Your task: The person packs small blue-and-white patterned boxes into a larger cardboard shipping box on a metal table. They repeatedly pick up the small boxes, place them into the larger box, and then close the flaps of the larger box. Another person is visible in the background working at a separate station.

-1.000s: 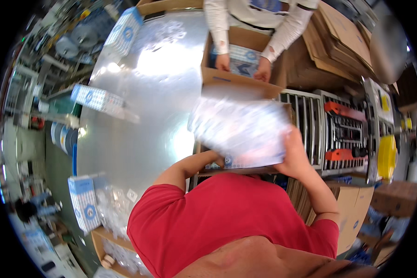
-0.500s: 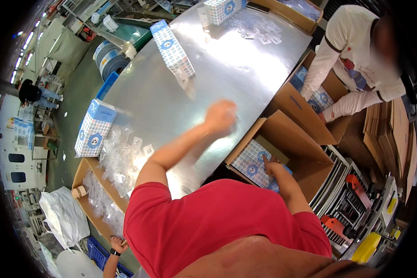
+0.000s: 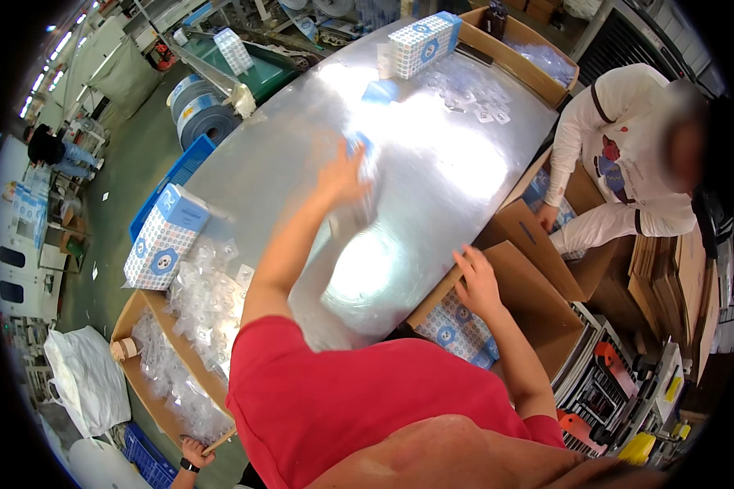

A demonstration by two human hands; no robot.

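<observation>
My left hand (image 3: 342,175) is out over the metal table, blurred by motion. Its fingers close on a blue-and-white patterned carton (image 3: 365,155), which is also smeared. Beyond it, another small blue carton (image 3: 379,91) shows only as a blur. My right hand (image 3: 477,281) is open above the near edge of a cardboard box (image 3: 538,314), fingers spread and nothing in them. Inside that box, below the hand, lie blue-and-white patterned cartons (image 3: 448,326); my forearm hides part of them.
At the table's left stands a patterned carton (image 3: 167,236) beside a heap of clear plastic pieces (image 3: 208,297). More plastic fills a cardboard tray (image 3: 126,326). A co-worker (image 3: 628,155) reaches into a second box (image 3: 538,240) at right. A tall carton (image 3: 424,45) stands on the far side.
My left hand has moved farther out and left, onto the carton that lay alone on the table. My right hand has lifted off the cartons in the box. A blurred blue carton has appeared beyond.
</observation>
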